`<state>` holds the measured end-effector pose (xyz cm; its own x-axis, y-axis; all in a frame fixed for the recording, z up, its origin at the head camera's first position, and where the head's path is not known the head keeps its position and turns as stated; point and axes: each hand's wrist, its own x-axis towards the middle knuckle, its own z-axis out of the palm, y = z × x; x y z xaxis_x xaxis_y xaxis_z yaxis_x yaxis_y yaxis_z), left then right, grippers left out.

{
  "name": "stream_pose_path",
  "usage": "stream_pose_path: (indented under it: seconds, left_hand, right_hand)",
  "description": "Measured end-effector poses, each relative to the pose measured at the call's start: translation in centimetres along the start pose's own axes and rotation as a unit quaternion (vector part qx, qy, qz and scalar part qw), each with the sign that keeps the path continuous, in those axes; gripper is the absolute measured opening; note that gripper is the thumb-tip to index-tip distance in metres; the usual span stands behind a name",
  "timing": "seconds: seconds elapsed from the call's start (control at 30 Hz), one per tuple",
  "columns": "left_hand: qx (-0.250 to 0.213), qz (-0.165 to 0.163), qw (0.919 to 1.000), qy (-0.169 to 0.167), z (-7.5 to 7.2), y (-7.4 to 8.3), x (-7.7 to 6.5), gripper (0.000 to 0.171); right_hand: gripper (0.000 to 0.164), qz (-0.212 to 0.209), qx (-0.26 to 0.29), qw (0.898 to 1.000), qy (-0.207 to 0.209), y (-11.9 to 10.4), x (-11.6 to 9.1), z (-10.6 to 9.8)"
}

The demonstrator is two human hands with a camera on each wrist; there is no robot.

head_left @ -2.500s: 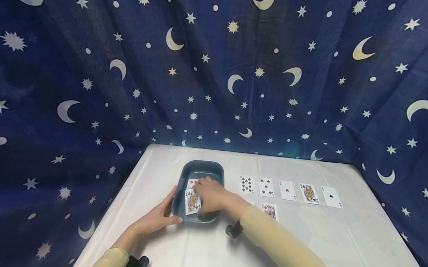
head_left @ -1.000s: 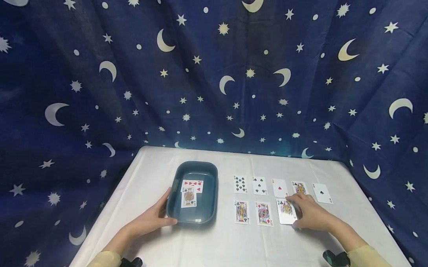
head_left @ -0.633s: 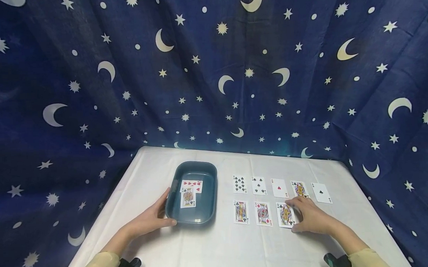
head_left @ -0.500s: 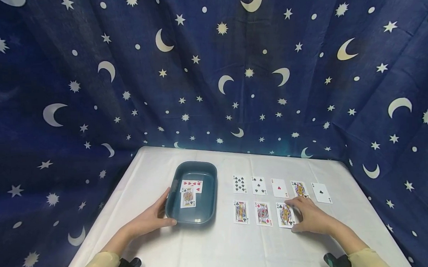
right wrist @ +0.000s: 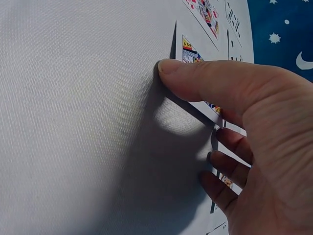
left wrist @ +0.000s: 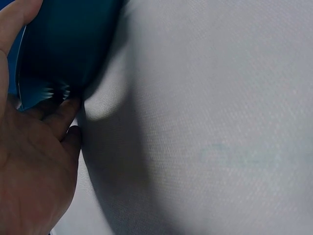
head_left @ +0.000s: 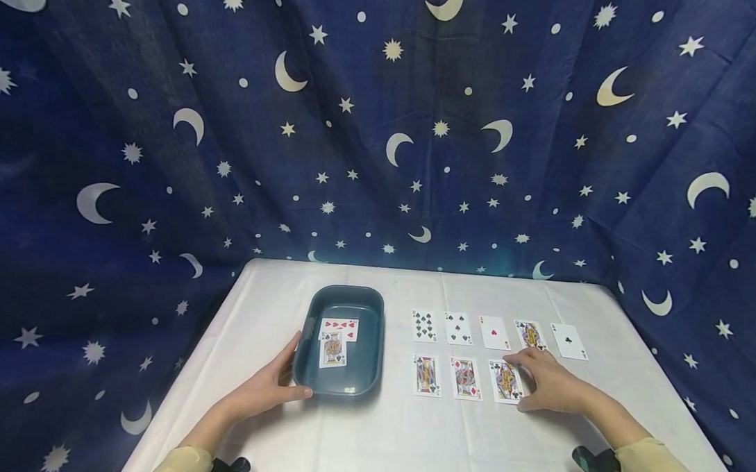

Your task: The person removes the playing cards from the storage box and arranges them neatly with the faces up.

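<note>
The right hand (head_left: 550, 383) pointed toward 10 o'clock, thumb and finger curled, pinching the clubs court card (head_left: 503, 381) at the tablecloth. The left hand (head_left: 266, 387), fingers loosely spread, touched the blue tray's (head_left: 365, 368) 8 o'clock corner. White tablecloth (head_left: 400, 440) spread between tray and cards.

Your head camera faces forward and down over the tablecloth (head_left: 385, 444), sharing the teal tray (head_left: 362, 372) with your close left-wrist view, face cards (head_left: 466, 379) with the equally close right.
</note>
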<state>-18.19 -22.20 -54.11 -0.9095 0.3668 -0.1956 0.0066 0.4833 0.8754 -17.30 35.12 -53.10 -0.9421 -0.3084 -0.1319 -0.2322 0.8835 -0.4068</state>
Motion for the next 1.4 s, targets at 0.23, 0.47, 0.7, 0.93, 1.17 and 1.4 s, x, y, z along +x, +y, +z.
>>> stream_pose_path:
  seconds: [0.23, 0.47, 0.7, 0.93, 1.17, 1.4]
  left_hand:
    - [-0.004, 0.000, 1.0000, -0.002, 0.0, -0.2, -0.1, 0.118]
    - [-0.003, -0.001, 1.0000, -0.001, 0.0, -0.2, -0.1, 0.118]
    - [-0.005, 0.004, 1.0000, 0.000, 0.0, -0.3, -0.1, 0.117]
    - [-0.010, 0.012, 0.9999, 0.000, 0.0, 0.2, -0.3, 0.116]
    - [0.002, -0.001, 1.0000, 0.002, 0.2, -0.1, 0.0, 0.117]
    - [0.001, -0.002, 1.0000, 0.002, 0.2, 0.0, 0.1, 0.118]
  right_hand:
    - [0.091, 0.013, 0.001, 1.000, -0.008, -0.3, 0.1, -0.1]
    - [0.091, 0.018, 0.000, 1.000, -0.009, -0.6, 0.1, -0.3]
    - [0.093, 0.020, 0.001, 1.000, -0.013, -0.6, 0.1, -0.3]
    - [0.094, -0.010, 0.008, 1.000, -0.006, -1.0, 0.3, -0.7]
    - [0.085, -0.039, 0.005, 0.998, 0.042, -2.6, 1.8, -1.4]
    - [0.074, -0.064, 0.001, 0.995, 0.075, -7.5, 4.7, -1.9]
